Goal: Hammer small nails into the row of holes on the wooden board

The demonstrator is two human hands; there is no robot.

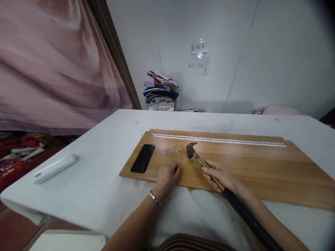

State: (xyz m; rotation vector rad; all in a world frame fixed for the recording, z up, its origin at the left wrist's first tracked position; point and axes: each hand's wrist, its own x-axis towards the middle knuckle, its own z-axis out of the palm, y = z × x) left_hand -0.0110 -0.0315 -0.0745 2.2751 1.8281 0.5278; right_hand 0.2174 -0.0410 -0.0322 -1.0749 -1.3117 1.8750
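My right hand is wrapped round the handle of a hammer, whose rusty head rests on a long wooden board. My left hand lies on the board's near edge with its fingers curled in; whether they hold anything is hidden. Several small nails lie loose on the board just beyond the left hand and left of the hammer head. A black phone lies flat near the board's left end.
A silver strip runs along the board's far side. A white elongated object lies on the white table at the left. Folded clothes are stacked by the wall; a pink curtain hangs at left.
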